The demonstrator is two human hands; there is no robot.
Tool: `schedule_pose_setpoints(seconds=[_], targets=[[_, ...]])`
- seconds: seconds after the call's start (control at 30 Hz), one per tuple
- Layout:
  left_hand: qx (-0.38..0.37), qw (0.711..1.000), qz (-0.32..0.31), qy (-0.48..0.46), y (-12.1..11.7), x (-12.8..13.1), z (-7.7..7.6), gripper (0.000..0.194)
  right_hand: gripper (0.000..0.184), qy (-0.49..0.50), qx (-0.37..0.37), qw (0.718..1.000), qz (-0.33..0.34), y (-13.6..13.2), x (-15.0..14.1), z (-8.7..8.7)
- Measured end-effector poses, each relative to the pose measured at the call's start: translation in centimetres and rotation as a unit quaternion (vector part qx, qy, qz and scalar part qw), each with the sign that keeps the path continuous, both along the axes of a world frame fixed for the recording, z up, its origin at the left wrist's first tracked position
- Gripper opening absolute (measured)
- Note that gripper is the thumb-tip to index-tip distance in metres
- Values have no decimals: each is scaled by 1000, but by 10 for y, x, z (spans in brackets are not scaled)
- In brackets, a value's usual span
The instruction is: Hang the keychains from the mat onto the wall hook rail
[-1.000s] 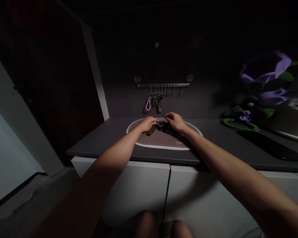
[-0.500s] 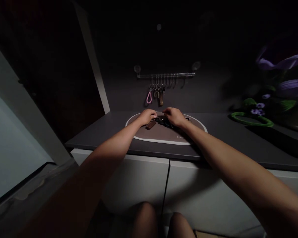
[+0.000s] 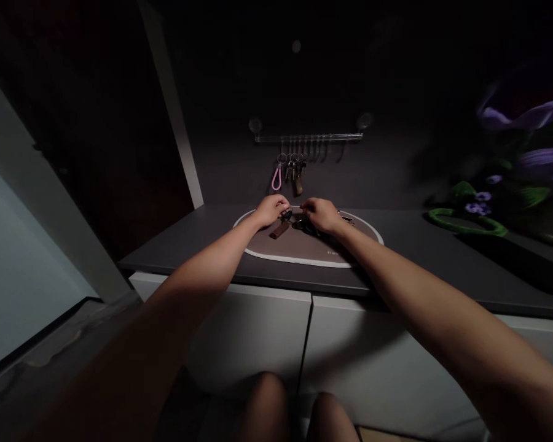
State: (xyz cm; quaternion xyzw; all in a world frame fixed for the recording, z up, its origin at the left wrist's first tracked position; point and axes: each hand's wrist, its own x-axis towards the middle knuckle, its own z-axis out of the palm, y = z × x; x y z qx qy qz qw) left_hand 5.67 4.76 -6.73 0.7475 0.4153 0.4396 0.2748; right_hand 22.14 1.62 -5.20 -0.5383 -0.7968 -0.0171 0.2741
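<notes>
My left hand [image 3: 271,210] is closed in a pinch above the left part of an oval brown mat with a white rim [image 3: 299,262]. Dark keys [image 3: 286,215] hang just under its fingertips. A thin pale piece [image 3: 295,206], perhaps a key ring seen edge-on, spans the short gap to my right hand [image 3: 322,213], whose fingers are also pinched. On the mat, a brown rectangular key fob [image 3: 279,230] lies below my left hand. Other dark keys [image 3: 304,226] lie beneath my right hand, partly hidden by it. More metal keys [image 3: 348,220] show beyond my right wrist.
A clear rail [image 3: 309,138] with several hooks is fixed to the dark wall. Keys with a pink loop [image 3: 276,178] and a brown fob [image 3: 298,185] hang there. Purple flowers [image 3: 479,205] with a green ring [image 3: 465,224] stand right on the grey counter [image 3: 424,264].
My left hand has risen slightly, and the dark keys under it have moved up and left. A thin pale piece now shows between my fingertips. My right hand has hardly moved.
</notes>
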Motion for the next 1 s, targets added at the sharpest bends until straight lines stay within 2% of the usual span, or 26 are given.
schedule_pose_setpoints(seconds=[0.1,0.3,0.47,0.6,1.0], targets=[[-34,997,-13,-68,-1,2,1,9,26,2,0,1000,0,-1,-1,1],[-55,987,-31,-149,-3,3,5,7,26,21,4,1000,6,-2,-2,2],[-77,976,-47,-201,-6,3,8,4,27,69,31,996,52,-8,-3,4],[-88,970,-56,-218,-8,3,9,8,26,104,50,990,82,-11,-5,5],[-85,970,-87,-213,-7,4,7,17,22,149,66,981,100,-4,-4,1]])
